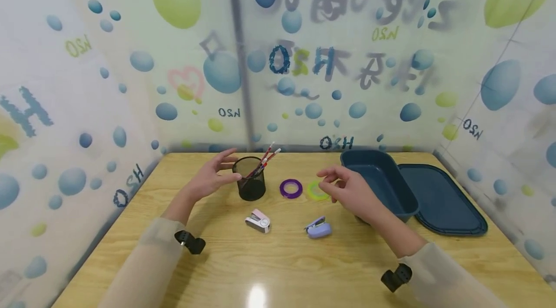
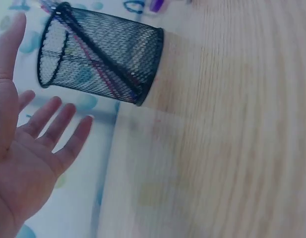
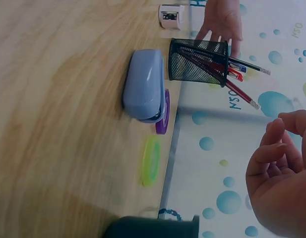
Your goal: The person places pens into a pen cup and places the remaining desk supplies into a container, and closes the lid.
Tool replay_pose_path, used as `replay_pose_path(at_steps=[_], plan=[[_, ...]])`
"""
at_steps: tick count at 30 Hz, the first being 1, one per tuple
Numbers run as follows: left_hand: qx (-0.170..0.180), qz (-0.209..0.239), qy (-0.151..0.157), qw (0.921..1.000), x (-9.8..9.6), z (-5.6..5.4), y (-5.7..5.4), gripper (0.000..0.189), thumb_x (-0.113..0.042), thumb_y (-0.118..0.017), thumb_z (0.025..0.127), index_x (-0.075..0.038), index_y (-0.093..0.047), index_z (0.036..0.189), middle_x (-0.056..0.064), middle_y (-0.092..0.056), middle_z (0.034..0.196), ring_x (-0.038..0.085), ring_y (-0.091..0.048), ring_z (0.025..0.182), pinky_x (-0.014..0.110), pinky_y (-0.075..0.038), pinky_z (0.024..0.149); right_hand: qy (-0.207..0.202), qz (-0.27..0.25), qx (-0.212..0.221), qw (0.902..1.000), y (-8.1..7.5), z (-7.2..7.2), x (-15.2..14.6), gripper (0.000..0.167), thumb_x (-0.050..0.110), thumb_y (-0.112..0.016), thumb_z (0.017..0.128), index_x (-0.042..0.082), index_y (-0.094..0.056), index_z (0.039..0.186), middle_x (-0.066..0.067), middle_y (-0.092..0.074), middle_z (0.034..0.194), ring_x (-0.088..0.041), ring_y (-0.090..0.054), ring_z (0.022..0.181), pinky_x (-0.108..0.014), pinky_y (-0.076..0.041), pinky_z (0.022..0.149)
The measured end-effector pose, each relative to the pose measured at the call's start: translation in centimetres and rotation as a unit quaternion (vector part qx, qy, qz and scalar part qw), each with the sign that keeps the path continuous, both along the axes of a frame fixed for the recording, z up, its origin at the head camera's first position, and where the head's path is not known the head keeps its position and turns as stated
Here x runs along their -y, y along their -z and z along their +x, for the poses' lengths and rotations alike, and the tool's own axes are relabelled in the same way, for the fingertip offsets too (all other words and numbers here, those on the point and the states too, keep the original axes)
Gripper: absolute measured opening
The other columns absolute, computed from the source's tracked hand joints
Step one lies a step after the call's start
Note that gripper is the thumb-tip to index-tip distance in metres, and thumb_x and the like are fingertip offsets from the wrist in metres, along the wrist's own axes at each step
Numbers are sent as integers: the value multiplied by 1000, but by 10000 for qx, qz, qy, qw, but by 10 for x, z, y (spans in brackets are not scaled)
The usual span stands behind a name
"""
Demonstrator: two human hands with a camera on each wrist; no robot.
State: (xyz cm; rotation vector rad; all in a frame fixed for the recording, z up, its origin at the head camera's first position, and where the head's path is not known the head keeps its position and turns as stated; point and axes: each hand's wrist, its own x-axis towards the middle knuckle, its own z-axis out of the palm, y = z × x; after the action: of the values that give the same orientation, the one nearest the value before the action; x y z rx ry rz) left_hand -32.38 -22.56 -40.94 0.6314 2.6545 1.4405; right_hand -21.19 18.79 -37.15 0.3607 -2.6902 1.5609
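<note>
A black mesh pen cup [image 1: 252, 183] holding several pencils and pens [image 1: 266, 161] stands upright on the table. Close to its left side is my left hand [image 1: 211, 176], fingers spread and thumb near the rim, gripping nothing; the left wrist view shows the palm [image 2: 29, 168] facing the cup. My right hand [image 1: 349, 189] hovers with loosely bent fingers and nothing in them, overlapping a yellow-green tape roll [image 1: 316, 191] in the head view. Left of that roll lies a purple tape roll [image 1: 291, 189]. Nearer me sit a white-and-pink stapler [image 1: 258, 221] and a lilac stapler [image 1: 319, 228].
A dark blue bin [image 1: 378, 173] stands to the right, partly behind my right hand and forearm. Beside it lies a flat blue lid [image 1: 443, 199]. A patterned curtain [image 1: 295, 119] borders the table's far edge, with similar walls on both sides.
</note>
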Motion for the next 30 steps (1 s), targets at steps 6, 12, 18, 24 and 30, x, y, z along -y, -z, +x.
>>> replay_pose_path(at_steps=[6,12,18,24,30], plan=[[-514,200,-464,9974,13,31,-13,48,-30,-81,102,-15,-66,146,14,-69,144,28,-71,122,39,-59,98,116,148,71,9998,7,14,-19,31,28,-73,108,11,-71,134,-9,-69,108,-31,-63,76,-30,-46,59],[-762,389,214,9961,3,66,-28,28,-12,-82,99,-7,-74,126,10,-76,111,14,-72,87,28,-57,69,217,452,-150,9986,8,30,-45,33,32,-73,108,14,-71,135,-7,-71,108,-31,-64,80,-31,-50,63],[-820,432,1148,9891,-28,87,-41,35,-6,-82,97,-11,-73,131,7,-77,110,15,-73,88,29,-57,70,385,585,-277,9972,10,40,-75,36,36,-71,109,13,-70,138,-8,-72,108,-32,-64,81,-32,-49,61],[-584,597,1898,9783,-57,98,-38,39,-5,-81,98,-8,-70,136,14,-75,114,16,-75,92,31,-61,79,584,676,-348,9954,14,48,-102,41,38,-69,110,13,-68,143,-8,-72,113,-27,-64,83,-32,-50,63],[-169,298,2007,9791,-88,107,-32,44,-17,-82,100,-19,-69,142,5,-73,124,19,-76,104,35,-62,88,919,971,-442,9900,16,55,-137,43,39,-69,110,15,-67,145,-6,-71,115,-20,-62,80,-32,-49,62]])
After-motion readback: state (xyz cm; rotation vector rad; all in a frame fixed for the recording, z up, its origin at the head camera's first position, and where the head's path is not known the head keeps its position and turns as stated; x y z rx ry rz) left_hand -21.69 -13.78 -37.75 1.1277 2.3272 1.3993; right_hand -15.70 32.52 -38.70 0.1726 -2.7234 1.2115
